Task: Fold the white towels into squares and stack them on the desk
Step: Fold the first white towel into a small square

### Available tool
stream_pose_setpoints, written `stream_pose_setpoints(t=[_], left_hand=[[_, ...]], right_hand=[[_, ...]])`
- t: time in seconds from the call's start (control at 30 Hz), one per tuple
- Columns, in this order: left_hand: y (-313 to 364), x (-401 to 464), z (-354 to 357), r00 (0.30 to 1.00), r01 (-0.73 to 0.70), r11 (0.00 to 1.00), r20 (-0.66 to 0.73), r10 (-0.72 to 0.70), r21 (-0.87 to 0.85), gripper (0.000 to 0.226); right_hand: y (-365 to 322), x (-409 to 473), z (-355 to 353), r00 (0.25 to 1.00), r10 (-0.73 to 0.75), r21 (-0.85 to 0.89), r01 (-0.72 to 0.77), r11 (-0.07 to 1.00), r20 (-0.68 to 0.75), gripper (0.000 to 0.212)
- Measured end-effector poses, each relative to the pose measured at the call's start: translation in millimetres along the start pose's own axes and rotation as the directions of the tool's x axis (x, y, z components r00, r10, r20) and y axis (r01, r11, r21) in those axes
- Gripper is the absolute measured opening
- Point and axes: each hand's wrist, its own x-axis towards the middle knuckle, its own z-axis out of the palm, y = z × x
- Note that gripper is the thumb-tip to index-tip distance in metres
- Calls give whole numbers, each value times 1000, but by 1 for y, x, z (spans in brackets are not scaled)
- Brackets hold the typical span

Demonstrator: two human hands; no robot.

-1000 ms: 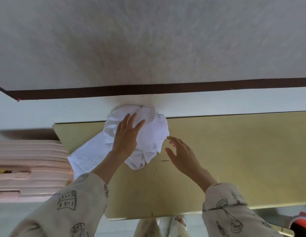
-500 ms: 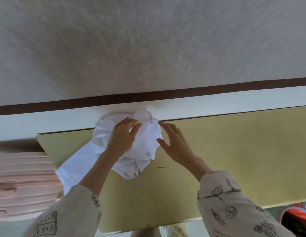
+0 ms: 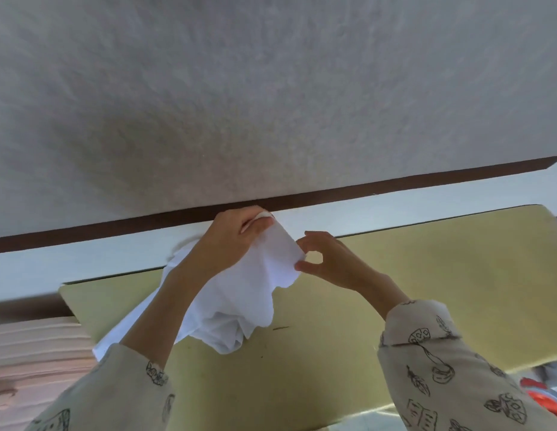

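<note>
We seem to be indoors in a plain domestic or classroom-like room, though we cannot settle which. What we have to go on is a yellow-green desk (image 3: 410, 290) with rounded corners and a scuffed, laminate-looking top, pushed close to a wall (image 3: 271, 88) with a rough, grainy grey plaster finish. A dark brown skirting strip (image 3: 395, 185) runs along the foot of that wall, and a pale smooth floor (image 3: 68, 265) shows between it and the desk. At the left edge we see a stack of pinkish layered sheets or boards (image 3: 31, 353). The patterned loose sleeves (image 3: 442, 368) look like casual home clothing
</note>
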Motion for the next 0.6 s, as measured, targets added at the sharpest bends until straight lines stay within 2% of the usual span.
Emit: stream_pose_setpoints(t=[0.1, 0.23, 0.3, 0.43, 0.6], left_hand=[[17, 5, 10, 998, -60, 998, 6, 60, -29, 17], [48, 18, 34, 991, -131, 989, 24, 133, -72, 20], [63, 26, 51, 984, -173, 984, 26, 175, -52, 20], [90, 52, 95, 979, -202, 979, 21, 201, 23, 17], [118, 100, 172, 978, -184, 981, 113, 176, 59, 14]], right_hand=[[15, -26, -14, 993, 114, -2, -114, 993, -17, 12], [48, -70, -27, 963, 271, 9, -270, 963, -9, 19], [69, -93, -38, 935, 347, 8, -347, 938, -70, 11], [120, -137, -73, 830, 488, 85, -485, 871, -268, 16], [191, -183, -127, 674, 569, 219, -535, 816, -472, 15]])
